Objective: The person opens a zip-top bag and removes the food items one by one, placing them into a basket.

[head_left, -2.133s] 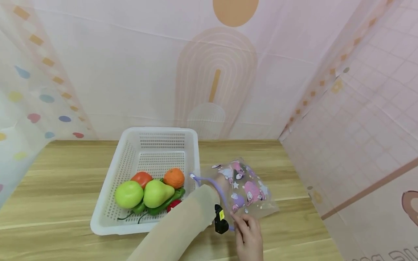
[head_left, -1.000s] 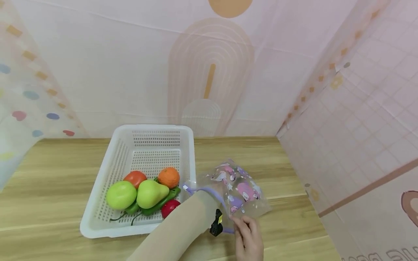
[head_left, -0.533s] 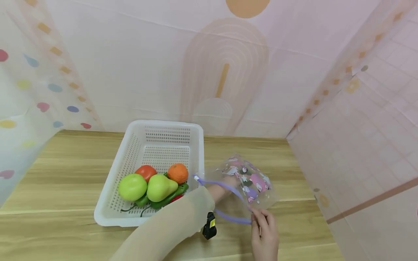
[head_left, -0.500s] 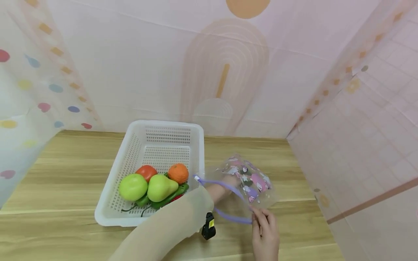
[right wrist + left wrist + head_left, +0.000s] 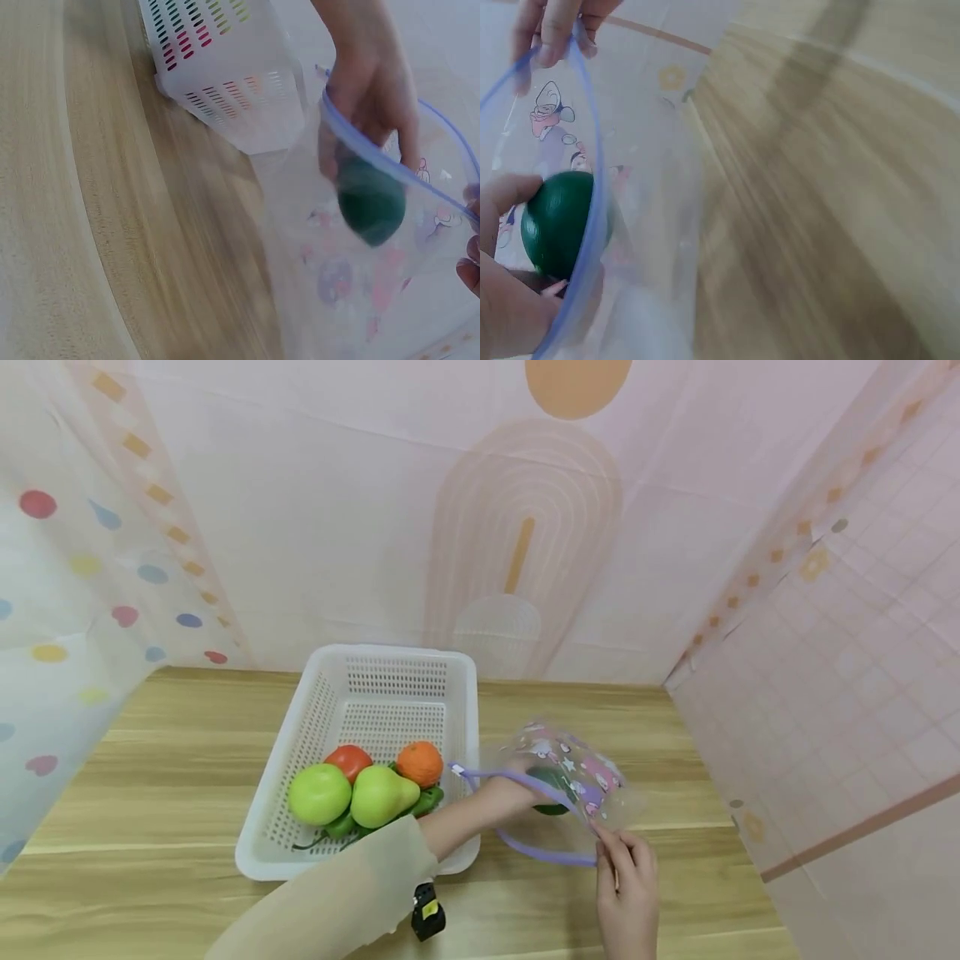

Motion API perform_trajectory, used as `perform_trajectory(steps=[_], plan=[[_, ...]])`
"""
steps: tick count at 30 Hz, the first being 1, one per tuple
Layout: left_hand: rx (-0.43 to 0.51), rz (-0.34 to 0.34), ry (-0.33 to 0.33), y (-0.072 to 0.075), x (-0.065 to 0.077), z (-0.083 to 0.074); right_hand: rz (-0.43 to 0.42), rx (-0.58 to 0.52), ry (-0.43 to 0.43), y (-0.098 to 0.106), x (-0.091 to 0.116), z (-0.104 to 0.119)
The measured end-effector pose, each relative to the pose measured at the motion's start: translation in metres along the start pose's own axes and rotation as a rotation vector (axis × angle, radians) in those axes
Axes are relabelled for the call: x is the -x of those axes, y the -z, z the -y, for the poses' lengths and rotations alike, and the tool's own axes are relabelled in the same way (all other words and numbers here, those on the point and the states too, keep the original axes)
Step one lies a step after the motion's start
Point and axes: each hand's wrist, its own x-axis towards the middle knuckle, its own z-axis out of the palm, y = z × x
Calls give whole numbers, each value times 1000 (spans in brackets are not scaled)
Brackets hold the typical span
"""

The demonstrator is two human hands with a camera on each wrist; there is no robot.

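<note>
A clear zip bag with pink and purple cartoon prints lies to the right of the basket, its purple-edged mouth parted. My left hand reaches through the mouth, holding a dark green, smooth, egg-shaped fruit inside. In the left wrist view the thumb lies against the fruit's side. The right wrist view shows fingers around its upper part, with the tapered lower end of the fruit pointing down. My right hand pinches the bag's rim at the near right corner.
A white perforated basket stands left of the bag. In it lie a green apple, a pear, a tomato, an orange and green peppers. Patterned cloth walls border the wooden table.
My left forearm has drawn back to the left, and the green fruit now shows more clearly in the bag. The bag's mouth has widened since a second ago; my right hand keeps its pinch.
</note>
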Motion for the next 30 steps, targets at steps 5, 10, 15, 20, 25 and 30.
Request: perform_trajectory(steps=[5, 10, 15, 20, 25, 30], plan=[[-40, 84, -47, 21, 24, -11, 12, -19, -13, -3, -1, 3], [-217, 141, -102, 39, 46, -27, 18, -33, -14, -6, 1, 2], [-236, 122, -153, 59, 60, -34, 5, -37, 2, -9, 3, 1], [-200, 108, -127, 83, 62, -29, -22, -45, 12, -9, 8, -1], [-207, 45, -48, 111, 56, -20, -23, -41, 9, -7, 12, -5], [-192, -1, 46, 138, 44, 3, -3, -7, -1, -5, 18, -9]])
